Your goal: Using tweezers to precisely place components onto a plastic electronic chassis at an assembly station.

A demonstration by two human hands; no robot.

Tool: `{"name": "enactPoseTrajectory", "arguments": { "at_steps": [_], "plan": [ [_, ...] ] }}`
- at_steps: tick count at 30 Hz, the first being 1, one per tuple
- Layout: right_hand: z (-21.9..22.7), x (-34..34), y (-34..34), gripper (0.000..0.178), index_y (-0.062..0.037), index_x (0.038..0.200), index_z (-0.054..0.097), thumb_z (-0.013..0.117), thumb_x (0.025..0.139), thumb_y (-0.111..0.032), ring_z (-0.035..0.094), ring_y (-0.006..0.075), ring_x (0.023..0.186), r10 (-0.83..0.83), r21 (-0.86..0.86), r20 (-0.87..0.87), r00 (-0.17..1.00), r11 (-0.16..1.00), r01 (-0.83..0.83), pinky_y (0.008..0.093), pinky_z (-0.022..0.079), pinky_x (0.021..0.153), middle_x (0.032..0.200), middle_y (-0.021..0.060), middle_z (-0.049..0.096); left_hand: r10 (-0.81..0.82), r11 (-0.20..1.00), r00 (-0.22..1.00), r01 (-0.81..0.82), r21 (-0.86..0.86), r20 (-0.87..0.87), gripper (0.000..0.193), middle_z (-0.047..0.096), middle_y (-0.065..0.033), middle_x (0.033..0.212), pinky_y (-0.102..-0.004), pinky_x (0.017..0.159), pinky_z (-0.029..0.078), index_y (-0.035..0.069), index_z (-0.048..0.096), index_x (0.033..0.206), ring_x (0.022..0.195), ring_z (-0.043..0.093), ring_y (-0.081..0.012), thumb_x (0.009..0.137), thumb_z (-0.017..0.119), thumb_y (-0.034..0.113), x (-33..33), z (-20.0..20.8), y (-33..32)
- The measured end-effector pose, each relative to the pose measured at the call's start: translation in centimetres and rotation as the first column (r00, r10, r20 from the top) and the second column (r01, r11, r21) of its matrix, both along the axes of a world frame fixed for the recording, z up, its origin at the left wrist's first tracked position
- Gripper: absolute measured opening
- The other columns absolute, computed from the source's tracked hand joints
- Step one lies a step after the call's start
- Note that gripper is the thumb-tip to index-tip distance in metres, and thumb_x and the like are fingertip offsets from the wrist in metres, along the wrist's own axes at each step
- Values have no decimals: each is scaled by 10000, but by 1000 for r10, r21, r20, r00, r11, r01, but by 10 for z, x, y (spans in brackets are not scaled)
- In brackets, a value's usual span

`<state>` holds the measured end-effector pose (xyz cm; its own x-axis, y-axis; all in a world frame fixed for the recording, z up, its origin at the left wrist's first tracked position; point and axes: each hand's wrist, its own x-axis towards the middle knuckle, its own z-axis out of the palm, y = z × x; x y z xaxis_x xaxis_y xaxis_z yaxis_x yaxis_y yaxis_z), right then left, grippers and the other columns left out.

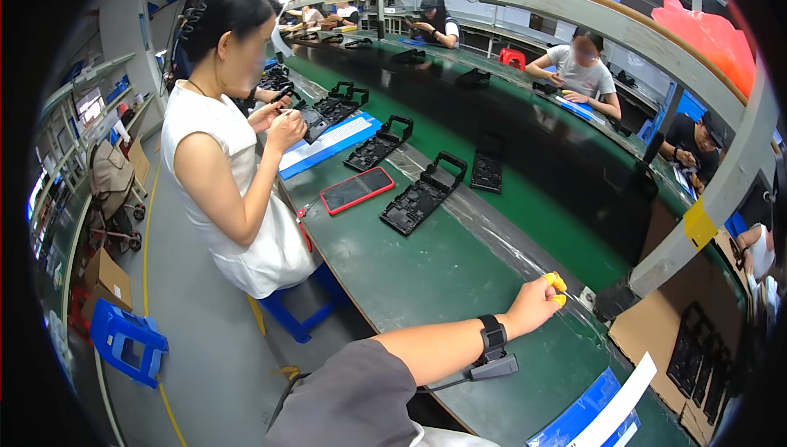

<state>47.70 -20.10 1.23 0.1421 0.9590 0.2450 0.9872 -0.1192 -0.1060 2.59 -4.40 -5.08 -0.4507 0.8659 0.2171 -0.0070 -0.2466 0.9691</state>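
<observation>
My left hand point(534, 306) reaches out over the green bench, with yellow finger covers on its tips. The fingers are curled in near the dark strip along the bench's far edge. Whatever they pinch, if anything, I cannot make out. A black band with a small grey box point(495, 367) and cable is on that wrist. Further up the bench lies a black plastic frame with a handle loop point(422, 195), and a similar black frame point(377, 145) lies beyond it. A red-edged phone point(357, 190) rests to the left of them. My right hand is out of the picture.
Beyond the bench edge runs a green conveyor belt point(525, 226) carrying a black frame point(488, 167). A grey post point(668, 242) rises at the right. Blue-and-white sheets point(586, 410) are at the lower right, near cardboard with black parts. A co-worker point(234, 168) stands at the left.
</observation>
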Motion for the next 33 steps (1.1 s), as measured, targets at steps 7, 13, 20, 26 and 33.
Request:
{"name": "enactPoseTrajectory", "arguments": {
  "at_steps": [7,13,20,26,33],
  "plan": [
    [-29,13,4,246,15,1008,512,464,805,-115,542,347,825,-88,5,-49,995,996,88,361,417,729,903,223,561,14,1000,1000,-14,-6,2,190,455,11,634,-186,489,395,14,501,910,533,444,-43,729,558,-2,1,6,2],
    [-37,9,-5,313,-31,1093,472,506,815,-172,557,315,768,-19,10,-93,995,1000,20,348,450,695,873,191,568,32,999,996,-32,1,77,176,424,27,565,-190,469,393,16,500,891,502,418,-34,734,577,35,-1,2,1],
    [-23,-26,-5,332,-42,1130,422,480,825,-159,552,309,844,-277,-268,-9,961,926,264,345,437,733,948,201,548,8,999,999,-6,-43,53,160,460,16,624,-165,470,375,14,489,897,518,424,-31,754,560,23,2,8,-3],
    [-55,-25,-12,346,-12,1125,395,494,810,-117,550,333,824,-234,-31,-164,958,972,232,352,432,704,929,223,541,-1,1000,998,0,10,65,165,461,18,644,-168,475,380,9,485,904,528,422,-30,756,556,22,5,2,4],
    [-48,-39,1,302,54,1074,392,465,811,-75,533,374,782,-261,-56,-186,947,965,255,371,430,697,897,267,512,39,999,997,-38,-20,69,180,457,17,628,-171,480,391,13,488,916,523,433,-34,756,567,41,1,3,5]
  ]
}}
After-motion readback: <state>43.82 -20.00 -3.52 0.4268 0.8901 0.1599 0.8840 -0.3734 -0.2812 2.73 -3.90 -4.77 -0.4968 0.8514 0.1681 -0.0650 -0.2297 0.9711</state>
